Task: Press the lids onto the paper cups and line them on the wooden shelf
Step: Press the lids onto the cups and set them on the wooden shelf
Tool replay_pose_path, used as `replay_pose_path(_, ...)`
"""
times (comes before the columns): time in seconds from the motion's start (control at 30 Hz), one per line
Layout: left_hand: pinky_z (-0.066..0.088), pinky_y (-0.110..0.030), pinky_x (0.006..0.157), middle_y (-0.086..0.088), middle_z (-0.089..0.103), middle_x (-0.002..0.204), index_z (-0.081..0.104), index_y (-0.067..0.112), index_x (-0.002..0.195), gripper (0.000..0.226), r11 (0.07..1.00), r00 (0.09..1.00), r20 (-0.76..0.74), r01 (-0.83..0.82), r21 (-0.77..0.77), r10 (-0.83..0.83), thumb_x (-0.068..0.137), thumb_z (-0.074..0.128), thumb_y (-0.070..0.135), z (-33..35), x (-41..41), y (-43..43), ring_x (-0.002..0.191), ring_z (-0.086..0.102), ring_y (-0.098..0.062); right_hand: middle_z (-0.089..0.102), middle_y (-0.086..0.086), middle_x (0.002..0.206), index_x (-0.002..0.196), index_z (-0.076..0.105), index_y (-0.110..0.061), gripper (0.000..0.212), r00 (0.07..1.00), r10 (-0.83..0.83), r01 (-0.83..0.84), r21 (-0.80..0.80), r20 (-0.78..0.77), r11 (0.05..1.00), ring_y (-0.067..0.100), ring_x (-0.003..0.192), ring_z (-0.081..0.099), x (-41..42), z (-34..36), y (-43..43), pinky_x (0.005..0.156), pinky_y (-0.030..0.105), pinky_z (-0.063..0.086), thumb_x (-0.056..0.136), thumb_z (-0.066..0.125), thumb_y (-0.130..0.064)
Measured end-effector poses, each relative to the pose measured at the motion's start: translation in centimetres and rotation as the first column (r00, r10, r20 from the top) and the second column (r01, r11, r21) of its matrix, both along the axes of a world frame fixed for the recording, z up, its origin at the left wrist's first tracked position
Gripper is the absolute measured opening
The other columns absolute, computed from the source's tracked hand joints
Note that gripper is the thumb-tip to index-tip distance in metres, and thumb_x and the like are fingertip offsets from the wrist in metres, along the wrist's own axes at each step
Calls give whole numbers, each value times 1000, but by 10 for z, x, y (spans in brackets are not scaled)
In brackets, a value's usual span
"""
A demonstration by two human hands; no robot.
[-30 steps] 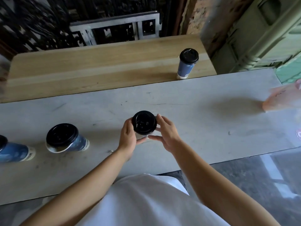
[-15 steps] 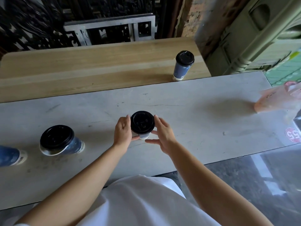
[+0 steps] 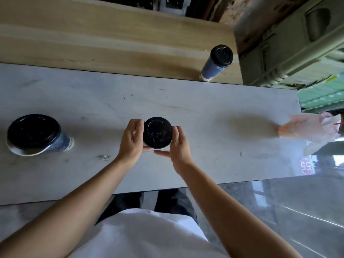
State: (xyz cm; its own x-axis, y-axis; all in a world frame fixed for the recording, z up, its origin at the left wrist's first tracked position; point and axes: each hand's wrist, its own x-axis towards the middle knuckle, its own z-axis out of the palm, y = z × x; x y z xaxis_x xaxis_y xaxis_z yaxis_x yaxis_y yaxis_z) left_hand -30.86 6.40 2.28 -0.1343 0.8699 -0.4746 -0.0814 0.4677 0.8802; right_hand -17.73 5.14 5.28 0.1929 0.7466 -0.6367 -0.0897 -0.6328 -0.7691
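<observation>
Over the grey counter (image 3: 204,118) only my view has dipped; left hand (image 3: 131,140) and right hand (image 3: 179,144) still clasp the lidded cup (image 3: 157,132) at the counter's middle, fingers together, curled round it. I judge it shelf-ready.

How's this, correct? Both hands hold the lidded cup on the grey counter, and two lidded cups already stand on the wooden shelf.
Not two: the head view shows only one shelf cup on the wooden shelf. The rest stands: left hand and right hand hold the centre cup on the grey counter. The left cup is on the counter too.
</observation>
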Motion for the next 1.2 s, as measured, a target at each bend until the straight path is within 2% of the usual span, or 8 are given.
replay_pose_path(0.17,61,-32,56,5,59,99,52,19,101,21,999,999,-5,-33,-16,33,108,39,34,2,4,1,96,64,-6,60,6,111,115,56,-8,33,999,29,-29,-12,-25,1000,25,113,63,5,-1,5,74,51,63,108,36,-33)
replay_pose_path(0.33,64,-47,65,6,61,102,57,24,97,24,990,994,7,-111,-86,112,107,41,39,9,11,2,101,63,-8,61,5,120,121,58,-15,35,989,146,-146,-7,-29,989,19,117,60,17,-5,13,76,50,63,108,35,-38)
replay_pose_path(0.43,63,-39,58,3,63,108,61,25,99,31,956,975,-17,-220,-195,221,104,43,49,16,21,1,102,65,-15,63,7,124,122,60,-19,33,968,246,-246,18,-53,969,21,120,60,27,-4,18,81,48,62,107,37,-39)
replay_pose_path(0.63,62,-39,55,-8,55,135,58,21,127,49,821,854,76,-464,-333,514,99,44,59,13,52,0,106,61,-25,62,-6,136,128,62,-28,39,862,447,-454,30,-238,891,17,127,57,60,-8,36,96,51,55,105,37,-48)
replay_pose_path(0.73,63,-52,63,-9,60,132,57,18,132,62,748,776,135,-523,-407,616,95,45,66,6,61,-8,97,66,-23,57,-7,142,135,58,-34,38,784,556,-568,41,-277,822,18,130,53,81,-14,37,100,53,53,102,41,-30)
replay_pose_path(0.9,62,-51,70,-12,68,127,65,21,128,75,804,710,430,-332,-494,558,92,30,77,-6,70,-18,105,72,-37,56,-9,128,145,45,-38,74,590,788,-807,98,175,583,17,114,55,94,-16,44,90,36,53,85,71,-5)
replay_pose_path(1.03,62,-40,64,-8,68,117,66,26,116,49,803,781,347,-309,-510,520,100,39,63,-7,80,-12,98,70,-38,55,1,133,148,41,-36,89,410,796,-878,-44,446,477,23,122,54,97,-15,64,101,39,49,73,87,-23)
replay_pose_path(1.2,57,-46,86,-8,66,107,60,22,106,56,855,846,314,-271,-442,430,101,26,66,-10,82,9,102,68,-40,50,0,120,142,44,-42,88,231,769,-924,-113,595,365,25,112,55,99,12,106,92,35,51,67,89,-36)
